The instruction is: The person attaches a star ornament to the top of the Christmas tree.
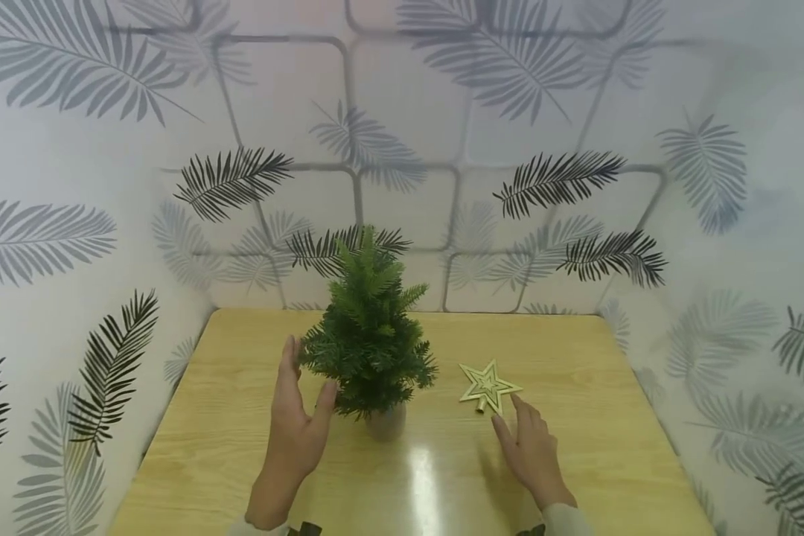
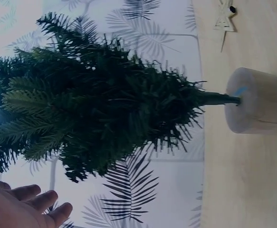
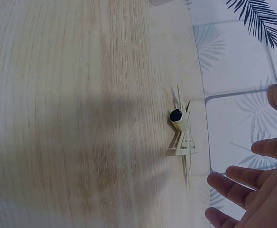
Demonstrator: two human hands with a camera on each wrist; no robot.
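A small artificial Christmas tree [image 1: 371,335] stands upright on the table in a round pale base [image 2: 256,102]. My left hand [image 1: 296,428] is at the tree's left side, thumb and fingers spread, fingertips right at the outer branches. In the left wrist view its fingers [image 2: 39,202] show beside the foliage. A gold star tree topper [image 1: 487,385] lies to the right of the tree, its short hollow stem [image 3: 176,116] toward me. Over the table just right of the star is my right hand [image 1: 531,450], fingers extended toward it and holding nothing.
The light wooden table [image 1: 576,372] reaches back to a wall [image 1: 402,201] papered with feather-like leaves and rounded grid lines. Side walls with the same pattern rise at left and right. A bright reflection lies on the table in front of the tree base.
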